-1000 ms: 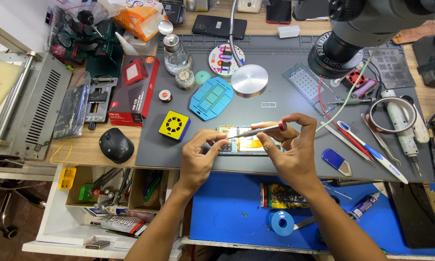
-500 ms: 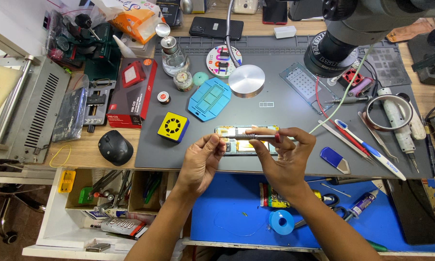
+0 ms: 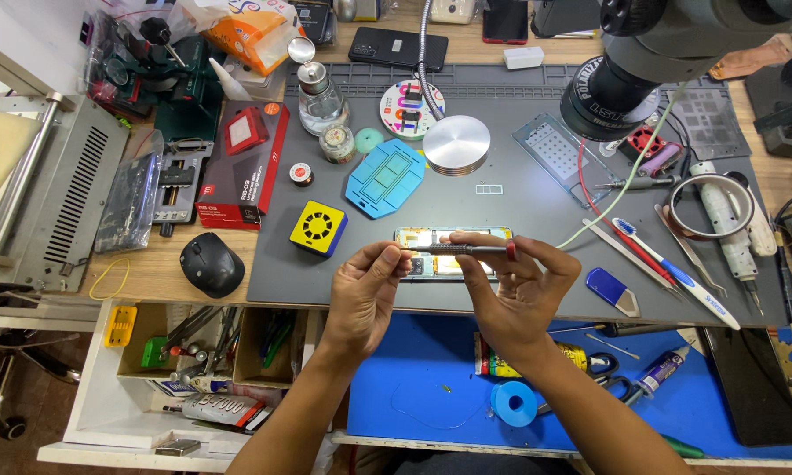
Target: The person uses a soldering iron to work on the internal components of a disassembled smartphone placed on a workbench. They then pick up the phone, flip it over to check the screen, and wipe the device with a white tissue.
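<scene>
Screwdriver (image 3: 462,250), slim and grey with a red end, is held level above an opened phone (image 3: 448,251) on the grey mat (image 3: 519,220) of a crowded table (image 3: 149,273). From left: a white drawer (image 3: 88,387) stands open under the table, its compartments holding pliers and small tools, a yellow block (image 3: 120,325) and a tube (image 3: 209,408). Left hand (image 3: 365,295) pinches the tool's tip between thumb and fingers; right hand (image 3: 514,286) pinches the red end the same way. Nearby on the mat sit a yellow fan (image 3: 318,228), a blue tray (image 3: 385,178), then tweezers (image 3: 677,242) and a toothbrush (image 3: 668,268) at right.
</scene>
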